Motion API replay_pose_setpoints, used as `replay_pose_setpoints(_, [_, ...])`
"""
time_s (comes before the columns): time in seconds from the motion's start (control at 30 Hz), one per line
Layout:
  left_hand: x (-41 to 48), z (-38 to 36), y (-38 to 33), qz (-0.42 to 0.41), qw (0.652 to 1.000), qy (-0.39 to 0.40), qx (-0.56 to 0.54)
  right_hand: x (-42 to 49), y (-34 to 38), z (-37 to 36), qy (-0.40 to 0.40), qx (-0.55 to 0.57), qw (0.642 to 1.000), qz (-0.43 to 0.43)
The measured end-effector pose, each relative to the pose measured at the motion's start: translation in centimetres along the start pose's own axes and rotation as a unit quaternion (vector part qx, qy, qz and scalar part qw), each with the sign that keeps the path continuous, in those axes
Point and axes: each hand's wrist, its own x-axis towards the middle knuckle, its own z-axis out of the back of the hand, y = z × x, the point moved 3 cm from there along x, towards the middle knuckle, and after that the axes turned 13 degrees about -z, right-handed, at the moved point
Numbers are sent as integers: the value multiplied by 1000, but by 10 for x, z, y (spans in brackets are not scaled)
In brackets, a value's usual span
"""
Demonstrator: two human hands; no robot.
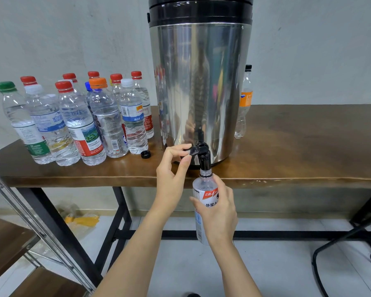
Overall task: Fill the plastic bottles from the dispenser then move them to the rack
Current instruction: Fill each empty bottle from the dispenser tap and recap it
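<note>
Your left hand (pixel 172 174) pinched the tap lever (pixel 192 150) on the steel dispenser (pixel 199 82); your right hand (pixel 220 213) gripped the uncapped bottle (pixel 204 186), mouth at the spout (pixel 204 162), just off the table (pixel 287 151) edge; loose cap (pixel 145 154) lay beside the capped bottles (pixel 73 121).

The dispenser (pixel 199 82) loses its lid to the top edge. Its body hides one side of the orange-labelled bottle (pixel 244 103) behind it. The blue-capped bottle (pixel 87 85) shows little but its cap, and the back row only necks and red caps. The right hand (pixel 220 213) wraps the held bottle (pixel 204 186) and covers its lower half; the spout (pixel 204 161) covers its mouth, so the water level can't be made out. The fingers (pixel 178 148) of the left hand (pixel 171 174) hide the end of the tap lever (pixel 194 149). The rack (pixel 13 243) runs off the lower left corner, the counter (pixel 298 146) off the right. The yellow heap (pixel 81 219) on the floor is too blurred to name.
</note>
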Motion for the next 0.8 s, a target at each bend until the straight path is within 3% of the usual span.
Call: replay_pose_setpoints(0.8, [0,-1,-4,17,1000,-4,0,2,-2,-1,-2,-4,1000,5])
